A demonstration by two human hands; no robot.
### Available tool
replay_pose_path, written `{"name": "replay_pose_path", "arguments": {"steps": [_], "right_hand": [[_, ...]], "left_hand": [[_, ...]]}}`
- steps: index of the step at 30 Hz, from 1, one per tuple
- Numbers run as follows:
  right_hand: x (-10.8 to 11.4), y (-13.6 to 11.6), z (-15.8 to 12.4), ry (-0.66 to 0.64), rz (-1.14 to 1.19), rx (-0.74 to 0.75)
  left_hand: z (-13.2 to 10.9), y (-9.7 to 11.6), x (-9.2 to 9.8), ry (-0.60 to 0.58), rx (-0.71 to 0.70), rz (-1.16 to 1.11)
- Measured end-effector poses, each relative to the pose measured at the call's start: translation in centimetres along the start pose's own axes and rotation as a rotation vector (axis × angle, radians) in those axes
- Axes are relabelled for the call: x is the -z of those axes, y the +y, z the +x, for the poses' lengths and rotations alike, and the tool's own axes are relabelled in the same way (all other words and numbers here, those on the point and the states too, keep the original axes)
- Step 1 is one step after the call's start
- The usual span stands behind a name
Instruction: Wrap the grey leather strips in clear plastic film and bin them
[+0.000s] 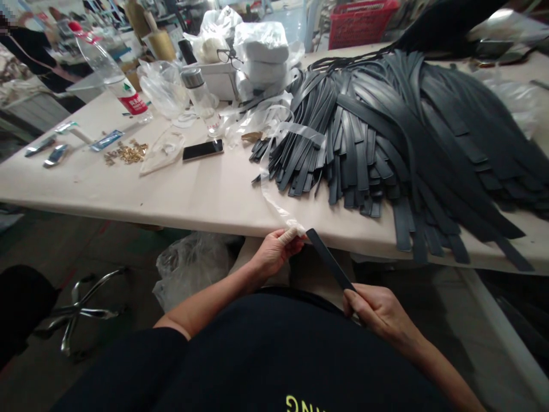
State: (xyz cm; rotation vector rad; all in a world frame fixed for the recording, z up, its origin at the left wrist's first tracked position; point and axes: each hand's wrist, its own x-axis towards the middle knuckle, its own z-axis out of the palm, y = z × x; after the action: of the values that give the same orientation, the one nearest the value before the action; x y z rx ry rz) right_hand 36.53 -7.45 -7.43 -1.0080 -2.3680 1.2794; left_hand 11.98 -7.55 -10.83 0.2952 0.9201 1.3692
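Just off the table's front edge, my left hand (278, 250) is closed, its thumb wrapped in a whitish covering, pinching a translucent plastic strip (269, 191). That strip curves up over the table to the heap of black straps (364, 143). My right hand (375, 306) grips one black strap (328, 257) near its lower end. The strap slants up and left, its free tip beside my left fingertips; whether they touch I cannot tell. Most of my right fingers are hidden behind the strap and the hand.
On the pale table (206, 197) are a phone (203, 150), brass-coloured small parts (132, 152), a glass bottle (203, 106), a plastic bottle (124, 94) and plastic bags (163, 88). Behind stands a red basket (362, 26). A chair base (83, 312) is on the floor at left.
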Motion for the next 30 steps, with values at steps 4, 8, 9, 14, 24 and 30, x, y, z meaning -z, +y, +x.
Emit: {"name": "replay_pose_path", "arguments": {"steps": [4, 8, 9, 14, 24, 30], "right_hand": [[-0.3, 0.5, 0.1, -0.005, -0.007, -0.004], [-0.7, 1.2, 0.2, -0.01, -0.016, -0.016], [-0.8, 1.3, 0.2, -0.01, -0.014, -0.02], [-1.7, 1.1, 1.5, -0.052, 0.142, -0.104], [-1.6, 3.8, 1.0, -0.113, 0.295, -0.156], [-3.0, 6.7, 0.5, -0.066, 0.297, -0.243]], "left_hand": [[-0.1, -0.1, -0.3, 0.012, 0.014, -0.019], [-0.1, -0.2, -0.4, 0.014, 0.031, -0.016], [-0.1, -0.2, -0.4, 0.015, 0.039, -0.011], [-0.5, -1.5, -0.4, -0.001, 0.074, 0.07], [-0.7, -1.2, -0.1, 0.015, -0.09, 0.146], [-1.5, -3.0, 0.0, -0.084, 0.074, 0.299]]}}
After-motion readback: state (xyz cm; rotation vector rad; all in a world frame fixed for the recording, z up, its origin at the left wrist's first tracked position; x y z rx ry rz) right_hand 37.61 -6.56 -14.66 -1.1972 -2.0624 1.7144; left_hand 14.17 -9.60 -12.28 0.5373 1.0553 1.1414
